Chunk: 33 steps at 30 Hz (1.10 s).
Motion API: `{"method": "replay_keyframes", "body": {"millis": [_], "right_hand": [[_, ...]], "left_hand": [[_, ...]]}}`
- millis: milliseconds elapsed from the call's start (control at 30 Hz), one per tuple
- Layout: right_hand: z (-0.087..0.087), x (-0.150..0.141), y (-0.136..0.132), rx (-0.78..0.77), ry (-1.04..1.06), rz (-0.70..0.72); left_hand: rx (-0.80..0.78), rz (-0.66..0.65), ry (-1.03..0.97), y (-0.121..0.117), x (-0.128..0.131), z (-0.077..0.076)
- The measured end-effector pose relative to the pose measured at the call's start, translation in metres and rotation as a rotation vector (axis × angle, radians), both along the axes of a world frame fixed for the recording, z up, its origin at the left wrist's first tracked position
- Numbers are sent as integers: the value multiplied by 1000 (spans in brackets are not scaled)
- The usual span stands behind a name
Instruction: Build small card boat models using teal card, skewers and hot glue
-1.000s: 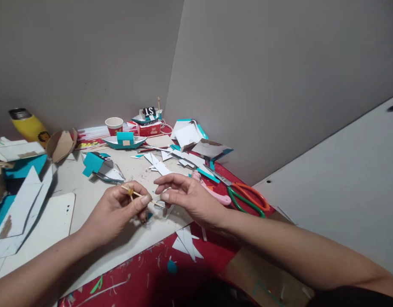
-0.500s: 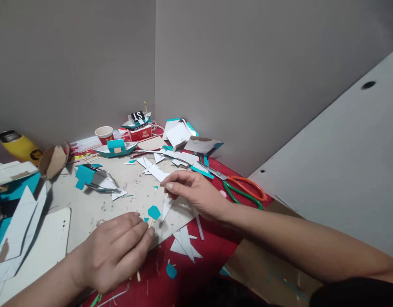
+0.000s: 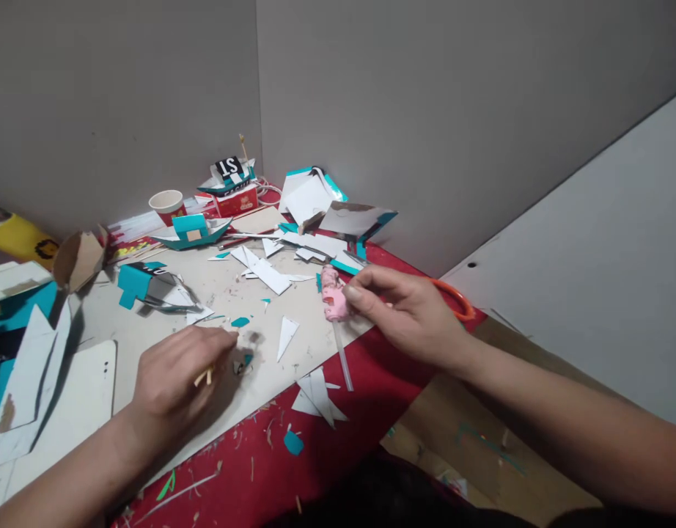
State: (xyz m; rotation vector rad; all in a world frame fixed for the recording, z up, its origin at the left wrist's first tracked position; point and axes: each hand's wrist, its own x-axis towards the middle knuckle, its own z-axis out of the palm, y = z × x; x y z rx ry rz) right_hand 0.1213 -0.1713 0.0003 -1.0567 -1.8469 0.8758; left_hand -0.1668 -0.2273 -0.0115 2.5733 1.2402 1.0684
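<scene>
My left hand [image 3: 184, 367] is closed over the light mat, with the end of a thin wooden stick [image 3: 204, 376] poking out below its fingers. The stick's other end is hidden, and I cannot tell if the blue paper piece is still on it. My right hand [image 3: 409, 308] pinches a lumpy pink glue gun [image 3: 332, 297], its grip hidden by the fingers. A clear glue stick [image 3: 344, 359] runs down from it over the red cloth. Between the hands lie a white paper triangle [image 3: 287, 337] and a white paper strip [image 3: 269, 275].
Paper boats [image 3: 192, 229] stand at the back beside a paper cup [image 3: 167, 205]. A paper boat with a blue cover [image 3: 140, 286] sits left. Orange-handled scissors [image 3: 456, 297] lie behind my right hand. A yellow bottle [image 3: 19, 235] and a white phone [image 3: 90, 389] are at the left.
My right hand has left the white strip, moved right and taken hold of the pink glue gun. My left hand has moved left and turned; the blue piece on its stick no longer shows.
</scene>
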Motion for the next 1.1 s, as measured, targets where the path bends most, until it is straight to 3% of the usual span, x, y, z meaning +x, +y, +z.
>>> {"method": "replay_keyframes", "body": {"millis": [100, 200, 300, 400, 533, 733, 933, 1033, 1100], "right_hand": [[-7, 17, 0, 132, -178, -46], [-15, 23, -8, 147, -280, -36], [-21, 12, -29, 140, -324, 229], [-23, -9, -51, 272, -450, 593], [-22, -31, -64, 429, -719, 788], [-17, -44, -64, 603, -864, 834], [-12, -57, -66, 589, -982, 854], [-16, -57, -61, 452, -905, 820], [-21, -55, -56, 229, -674, 698]], "left_hand": [[-120, 172, -92, 0, 4, 4], [-281, 358, -203, 2, 8, 8], [-491, 426, -372, 6, 11, 10], [-649, 384, -565, 10, 12, 8], [-721, 314, -724, 13, 11, 4], [-809, 272, -811, 14, 11, 3], [-918, 276, -900, 14, 15, 10], [-944, 278, -953, 13, 16, 12], [-955, 283, -989, 12, 15, 12]]}}
